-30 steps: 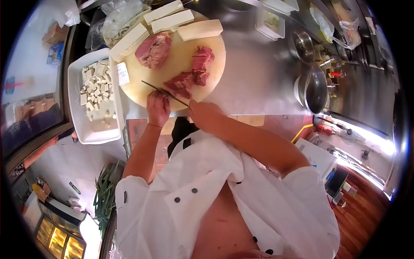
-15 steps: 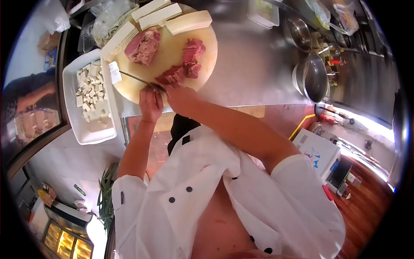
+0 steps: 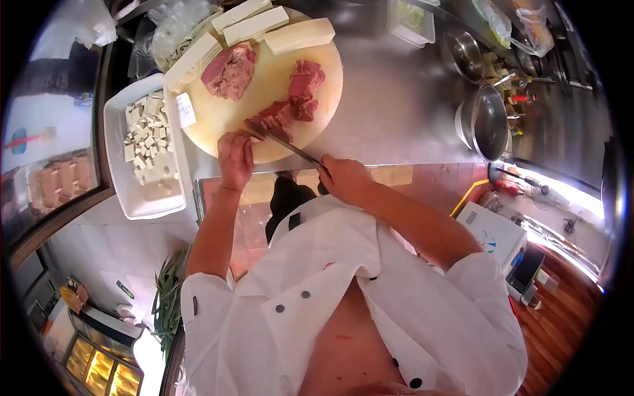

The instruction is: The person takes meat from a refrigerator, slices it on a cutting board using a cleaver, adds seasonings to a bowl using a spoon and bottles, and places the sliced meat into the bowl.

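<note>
My right hand (image 3: 347,179) is closed round the handle of a knife (image 3: 297,150), off the board's near edge. Its blade slants up and left, the tip by the near side of a piece of raw red meat (image 3: 276,119). Left of that tip, my left hand (image 3: 236,160) rests at the near edge of the round cutting board (image 3: 205,132), fingers curled; what they hold, if anything, is hidden. Another red piece of meat (image 3: 306,90) lies behind the first, and a larger, paler chunk (image 3: 228,71) sits farther left.
White tofu-like blocks (image 3: 255,26) line the board's far side. To the left, a white plastic tub (image 3: 155,206) contains many small white cubes (image 3: 148,132). Metal bowls (image 3: 485,122) stand at the right of the steel counter (image 3: 396,99); a clear container (image 3: 413,23) is at the back.
My right hand has moved right, away from my left hand, and the knife now points up and left instead of lying across toward the tub. The whole view has shifted slightly.
</note>
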Demonstrator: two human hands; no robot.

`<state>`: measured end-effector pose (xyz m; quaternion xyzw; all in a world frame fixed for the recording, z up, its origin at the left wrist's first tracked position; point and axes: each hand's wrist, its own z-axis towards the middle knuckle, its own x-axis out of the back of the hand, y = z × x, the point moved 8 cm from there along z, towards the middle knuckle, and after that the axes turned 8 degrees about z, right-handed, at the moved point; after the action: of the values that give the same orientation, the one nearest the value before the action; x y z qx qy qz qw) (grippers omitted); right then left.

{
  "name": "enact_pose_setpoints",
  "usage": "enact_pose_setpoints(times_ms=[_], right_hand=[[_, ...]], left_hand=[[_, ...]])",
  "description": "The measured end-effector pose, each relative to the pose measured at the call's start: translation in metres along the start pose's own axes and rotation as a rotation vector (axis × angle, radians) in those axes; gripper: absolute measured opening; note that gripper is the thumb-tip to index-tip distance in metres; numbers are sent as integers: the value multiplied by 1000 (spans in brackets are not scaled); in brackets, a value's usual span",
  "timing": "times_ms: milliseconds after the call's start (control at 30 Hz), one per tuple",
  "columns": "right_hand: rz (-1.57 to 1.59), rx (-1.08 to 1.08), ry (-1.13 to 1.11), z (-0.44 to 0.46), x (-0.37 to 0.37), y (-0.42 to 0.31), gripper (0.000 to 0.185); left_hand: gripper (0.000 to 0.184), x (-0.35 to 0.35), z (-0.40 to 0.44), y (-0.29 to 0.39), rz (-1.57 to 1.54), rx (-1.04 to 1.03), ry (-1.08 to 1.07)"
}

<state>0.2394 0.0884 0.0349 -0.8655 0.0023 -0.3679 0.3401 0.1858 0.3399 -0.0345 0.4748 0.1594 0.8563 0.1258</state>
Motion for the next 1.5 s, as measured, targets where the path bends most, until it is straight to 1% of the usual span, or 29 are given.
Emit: enact_pose_setpoints(times_ms=[67, 133, 200, 367, 433, 467, 667, 833, 1167, 1267, 1333, 1400, 1467, 1500], right_hand=[[-23, -27, -3, -3, 7, -10, 23], [44, -7, 53, -3, 15, -26, 23], [31, -2, 40, 2, 15, -35, 24], [53, 35, 32, 8, 15, -59, 25], [23, -57, -76, 10, 9, -59, 25], [24, -64, -76, 11, 11, -60, 25], [24, -37, -86, 22, 9, -65, 23], [-30, -28, -151, 38, 0, -70, 16], [-3, -17, -204, 84, -10, -90, 19], [-41, -63, -266, 97, -19, -92, 24], [-134, 79, -145, 106, -30, -87, 24], [-85, 70, -122, 109, -31, -84, 24], [-34, 73, -91, 111, -27, -86, 23], [-48, 48, -120, 114, -30, -84, 23]], left_hand=[[21, 2, 2, 1, 6, 0, -4], [22, 3, 9, 4, 7, -9, -6], [23, 8, 14, 7, -63, -23, 52], [23, 4, 10, 3, -52, -34, 27], [23, 1, 7, -1, -54, -37, 11], [23, 0, 5, -2, -48, -37, 10], [24, -3, 5, -4, -47, -36, -25], [22, -2, 8, -3, -60, -22, -43], [18, 0, 11, -6, -120, 0, -36], [17, -1, 15, -8, -124, 3, -20], [17, 4, 16, -7, -125, -7, -16], [21, -3, 18, -9, -40, 62, -200], [21, -6, 18, -9, -32, 65, -192], [21, -6, 17, -10, -25, 70, -191]])
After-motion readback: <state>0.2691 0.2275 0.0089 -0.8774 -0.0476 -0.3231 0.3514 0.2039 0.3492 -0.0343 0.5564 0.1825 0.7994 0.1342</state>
